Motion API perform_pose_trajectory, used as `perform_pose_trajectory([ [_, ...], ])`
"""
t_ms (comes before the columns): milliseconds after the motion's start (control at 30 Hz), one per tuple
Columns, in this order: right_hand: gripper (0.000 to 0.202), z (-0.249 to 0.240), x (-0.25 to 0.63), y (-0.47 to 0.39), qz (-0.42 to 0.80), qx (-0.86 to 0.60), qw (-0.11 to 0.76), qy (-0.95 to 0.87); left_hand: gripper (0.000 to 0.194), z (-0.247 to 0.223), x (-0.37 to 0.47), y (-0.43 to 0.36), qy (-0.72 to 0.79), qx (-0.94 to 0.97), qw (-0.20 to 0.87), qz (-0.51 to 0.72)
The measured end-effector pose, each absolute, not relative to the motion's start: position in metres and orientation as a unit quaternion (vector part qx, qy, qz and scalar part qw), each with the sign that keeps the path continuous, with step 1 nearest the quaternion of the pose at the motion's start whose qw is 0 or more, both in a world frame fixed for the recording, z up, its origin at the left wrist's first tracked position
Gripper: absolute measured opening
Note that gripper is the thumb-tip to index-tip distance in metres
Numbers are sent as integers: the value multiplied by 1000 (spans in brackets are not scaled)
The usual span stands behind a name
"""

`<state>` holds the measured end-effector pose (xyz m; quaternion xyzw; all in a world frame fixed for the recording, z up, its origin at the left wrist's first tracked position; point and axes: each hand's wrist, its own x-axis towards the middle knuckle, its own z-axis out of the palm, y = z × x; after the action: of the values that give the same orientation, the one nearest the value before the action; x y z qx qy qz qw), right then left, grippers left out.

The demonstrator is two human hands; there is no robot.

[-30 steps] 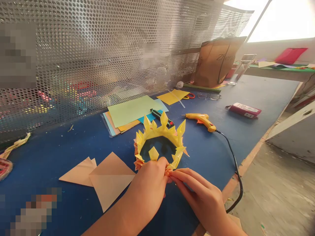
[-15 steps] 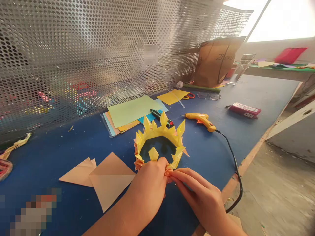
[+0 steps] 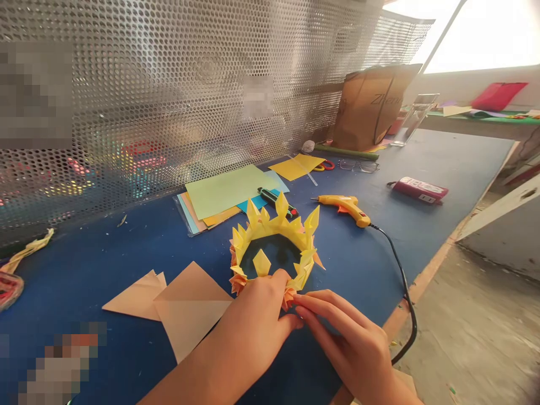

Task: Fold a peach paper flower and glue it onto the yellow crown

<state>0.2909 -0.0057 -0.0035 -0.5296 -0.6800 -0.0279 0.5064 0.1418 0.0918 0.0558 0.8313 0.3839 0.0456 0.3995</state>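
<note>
A yellow folded-paper crown [image 3: 283, 228] with pointed tips stands on the blue table. Orange paper flowers ring its outer side. My left hand [image 3: 261, 315] grips the near rim, its fingers over the band and its thumb extended below an orange paper flower [image 3: 288, 296]. At that flower's right edge, the fingertips of my right hand [image 3: 343, 329] are pinched together on a petal. Part of the crown's near side is hidden behind my left hand.
Left of the crown lie folded peach paper sheets [image 3: 194, 312]. A yellow glue gun [image 3: 341, 203] with a black cord rests to the right. Behind are coloured paper sheets [image 3: 232, 191], a dark green cutter [image 3: 270, 197], eyeglasses [image 3: 358, 166] and a brown paper bag [image 3: 375, 107].
My left thumb has shifted down and right, out from behind the flower, so more of its petals show. The right fingertips have moved slightly to the right. The crown has barely moved.
</note>
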Motion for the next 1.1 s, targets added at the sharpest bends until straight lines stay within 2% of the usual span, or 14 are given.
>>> perform_pose_trajectory([
  [100, 21, -3, 291, -9, -28, -530, 503, -682, 14, 52, 141, 93, 380, 827, 410, 55],
  [400, 25, 1, 293, -10, -46, -532, 526, -662, 23, 50, 143, 92, 410, 815, 408, 31],
  [567, 24, 3, 292, -10, -43, -534, 539, -651, 15, 53, 146, 91, 415, 818, 398, 22],
  [900, 21, 2, 291, -8, -38, -534, 527, -660, 13, 52, 147, 91, 410, 815, 409, 32],
  [1100, 21, 0, 291, -11, -45, -536, 528, -657, 9, 57, 145, 94, 405, 838, 364, 36],
])
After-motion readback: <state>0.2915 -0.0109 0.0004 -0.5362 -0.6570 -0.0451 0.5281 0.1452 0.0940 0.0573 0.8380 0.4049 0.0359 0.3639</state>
